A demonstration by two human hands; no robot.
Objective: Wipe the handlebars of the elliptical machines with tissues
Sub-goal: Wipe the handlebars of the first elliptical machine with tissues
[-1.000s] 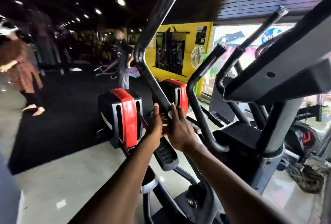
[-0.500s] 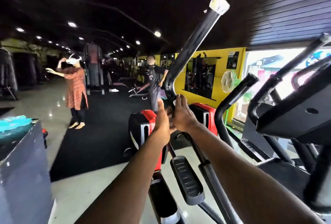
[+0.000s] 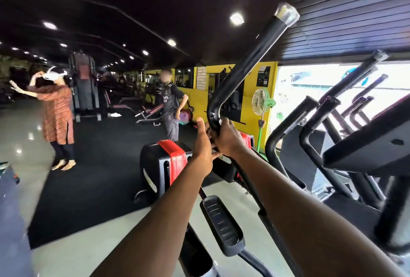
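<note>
Your right hand [image 3: 229, 138] is wrapped around the black handlebar [image 3: 248, 66] just below its bend, fingers curled over the tube. Your left hand [image 3: 203, 143] sits right beside it at the same spot, thumb up, fingers curled toward the bar; it looks like a grip on the bar, but the fingertips are hidden behind the right hand, so that's a probable. No tissue is visible in either hand, it may be hidden under the palms.

The handlebar rises up and to the right from your hands, ending in a pale, plastic-wrapped cap [image 3: 286, 14]. Below your forearms is the machine's black foot pedal [image 3: 221, 224]. A red-and-black flywheel housing [image 3: 165, 165] sits just past your left wrist, on the black floor mat [image 3: 88, 177].

To the right, more elliptical handlebars [image 3: 315, 121] stand in a row by the bright window. A green pedestal fan [image 3: 261, 102] stands against the yellow wall [image 3: 250, 99].

Containers: none I can make out.

Two people stand on the gym floor: one in an orange tunic [image 3: 56, 114] wearing a white headset, one in dark clothes [image 3: 170, 108].
</note>
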